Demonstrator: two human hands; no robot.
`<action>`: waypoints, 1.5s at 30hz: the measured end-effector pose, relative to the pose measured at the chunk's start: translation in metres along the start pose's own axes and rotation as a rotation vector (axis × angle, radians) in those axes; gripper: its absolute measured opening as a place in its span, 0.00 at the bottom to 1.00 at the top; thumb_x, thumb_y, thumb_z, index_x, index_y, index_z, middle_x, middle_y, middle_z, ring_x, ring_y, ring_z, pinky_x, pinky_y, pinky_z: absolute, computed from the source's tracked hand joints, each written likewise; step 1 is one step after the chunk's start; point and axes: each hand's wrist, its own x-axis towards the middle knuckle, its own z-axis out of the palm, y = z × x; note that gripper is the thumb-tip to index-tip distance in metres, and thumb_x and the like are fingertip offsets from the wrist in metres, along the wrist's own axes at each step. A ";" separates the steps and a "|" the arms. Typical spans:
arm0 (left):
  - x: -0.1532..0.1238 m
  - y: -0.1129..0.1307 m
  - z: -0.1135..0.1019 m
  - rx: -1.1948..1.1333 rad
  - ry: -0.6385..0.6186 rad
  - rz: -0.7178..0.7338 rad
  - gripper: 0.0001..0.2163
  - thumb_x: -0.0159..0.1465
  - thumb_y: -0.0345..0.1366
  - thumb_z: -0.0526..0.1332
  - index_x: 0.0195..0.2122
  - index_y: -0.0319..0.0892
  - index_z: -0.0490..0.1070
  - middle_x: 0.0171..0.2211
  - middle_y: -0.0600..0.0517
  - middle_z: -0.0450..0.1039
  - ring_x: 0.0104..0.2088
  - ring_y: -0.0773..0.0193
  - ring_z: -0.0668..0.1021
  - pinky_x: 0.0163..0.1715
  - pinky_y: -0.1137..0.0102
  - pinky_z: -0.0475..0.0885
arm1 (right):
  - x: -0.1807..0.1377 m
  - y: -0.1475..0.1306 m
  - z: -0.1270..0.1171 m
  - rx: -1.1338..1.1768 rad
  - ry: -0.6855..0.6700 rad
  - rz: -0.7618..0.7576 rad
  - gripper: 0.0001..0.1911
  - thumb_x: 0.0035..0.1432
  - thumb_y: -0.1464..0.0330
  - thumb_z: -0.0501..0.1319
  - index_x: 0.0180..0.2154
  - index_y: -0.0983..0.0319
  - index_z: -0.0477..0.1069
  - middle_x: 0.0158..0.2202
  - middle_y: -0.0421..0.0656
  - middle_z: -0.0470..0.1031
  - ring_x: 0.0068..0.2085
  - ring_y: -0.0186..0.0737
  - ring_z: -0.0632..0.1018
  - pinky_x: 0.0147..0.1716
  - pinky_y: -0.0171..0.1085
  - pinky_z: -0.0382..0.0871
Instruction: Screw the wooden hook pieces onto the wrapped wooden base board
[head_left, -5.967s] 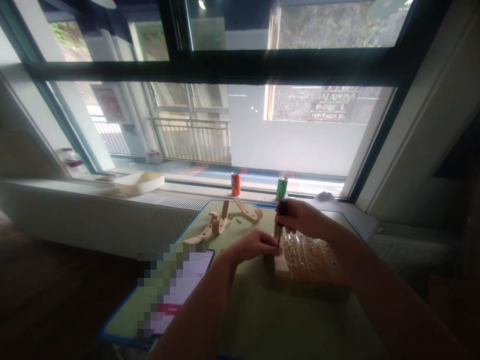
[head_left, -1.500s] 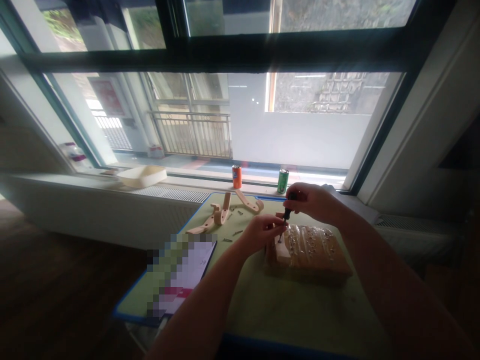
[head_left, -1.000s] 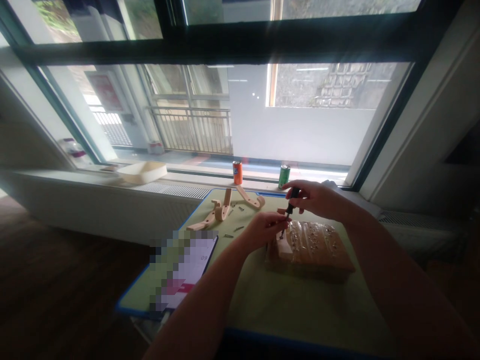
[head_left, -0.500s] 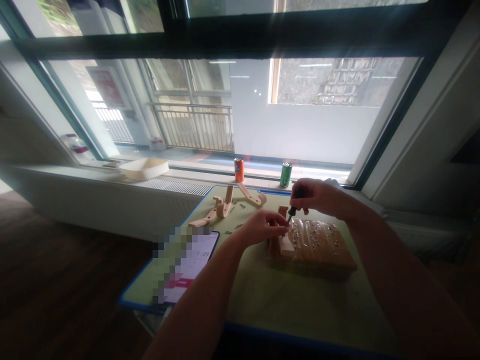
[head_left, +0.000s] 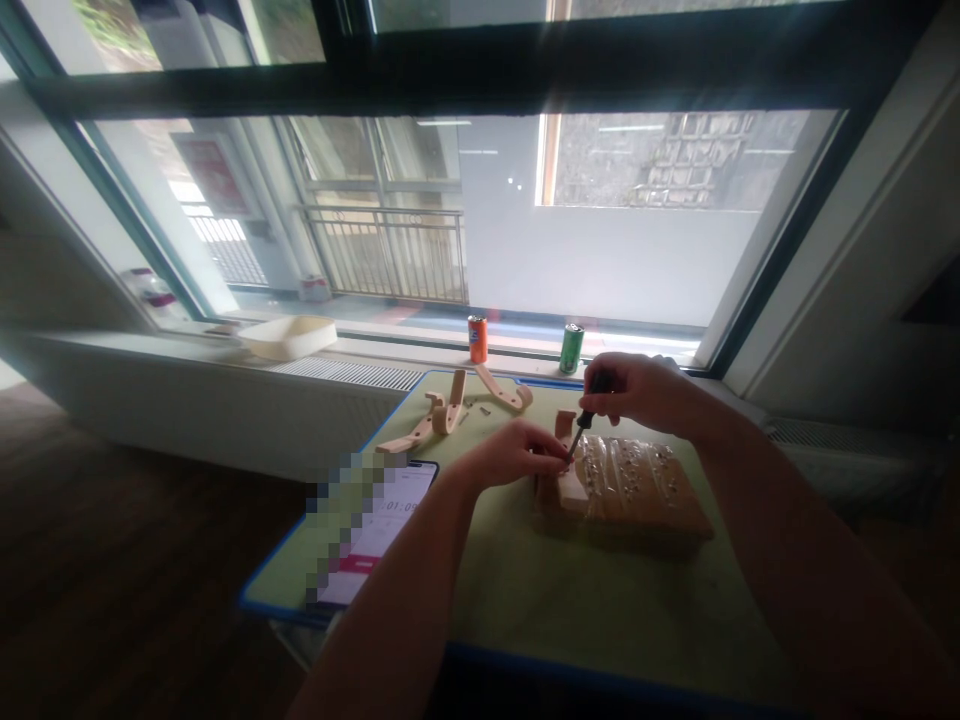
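In my right hand is a screwdriver with a dark handle, its shaft slanting down to the left. My left hand is closed in a pinch at the driver's tip; whatever the fingertips hold is too small to make out. Beneath them a pale wooden hook lies at the left end of a brown wooden board. Clear plastic wrap and rows of small dark holes or screws cover the board's top. My left fingers hide part of the hook.
Loose wooden hooks and several small screws lie on the green table farther back. A phone is by my left forearm. On the sill stand an orange can, a green can and a cream tray.
The screwdriver's tip has shifted slightly left and down, and more of its shaft shows. My left hand has moved a little left and down with it. The board has stayed put.
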 end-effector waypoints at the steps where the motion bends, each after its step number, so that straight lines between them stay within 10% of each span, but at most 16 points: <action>1: 0.001 -0.001 0.001 0.003 0.006 0.005 0.13 0.55 0.40 0.62 0.39 0.39 0.75 0.35 0.49 0.76 0.33 0.65 0.75 0.34 0.71 0.69 | 0.000 -0.001 0.000 -0.008 0.005 -0.004 0.15 0.48 0.58 0.63 0.33 0.60 0.67 0.24 0.39 0.72 0.23 0.34 0.73 0.22 0.35 0.66; 22: 0.005 -0.006 0.008 0.059 0.080 0.015 0.11 0.56 0.40 0.60 0.33 0.37 0.74 0.27 0.51 0.73 0.28 0.68 0.71 0.27 0.74 0.65 | 0.018 -0.005 0.066 1.065 0.066 0.033 0.06 0.48 0.68 0.59 0.26 0.60 0.61 0.21 0.34 0.61 0.21 0.29 0.63 0.22 0.33 0.60; 29: 0.004 -0.003 0.007 -0.021 0.056 0.032 0.12 0.56 0.39 0.60 0.35 0.37 0.75 0.29 0.50 0.74 0.28 0.69 0.72 0.28 0.74 0.65 | 0.006 -0.001 0.029 0.550 -0.140 -0.044 0.12 0.52 0.66 0.60 0.40 0.62 0.68 0.34 0.43 0.73 0.36 0.38 0.73 0.38 0.40 0.67; 34: 0.005 -0.003 0.008 -0.035 0.048 0.042 0.11 0.56 0.38 0.61 0.35 0.36 0.75 0.30 0.50 0.74 0.28 0.69 0.72 0.28 0.74 0.65 | 0.006 -0.001 0.024 0.228 -0.046 -0.070 0.13 0.49 0.60 0.63 0.33 0.62 0.71 0.28 0.41 0.73 0.31 0.37 0.74 0.31 0.38 0.68; 45: 0.007 -0.007 0.008 -0.010 0.034 -0.009 0.15 0.53 0.44 0.62 0.32 0.36 0.75 0.30 0.49 0.74 0.29 0.67 0.72 0.29 0.73 0.65 | 0.009 0.004 0.028 0.108 -0.058 -0.100 0.15 0.55 0.62 0.57 0.45 0.59 0.67 0.37 0.44 0.74 0.36 0.39 0.74 0.33 0.38 0.67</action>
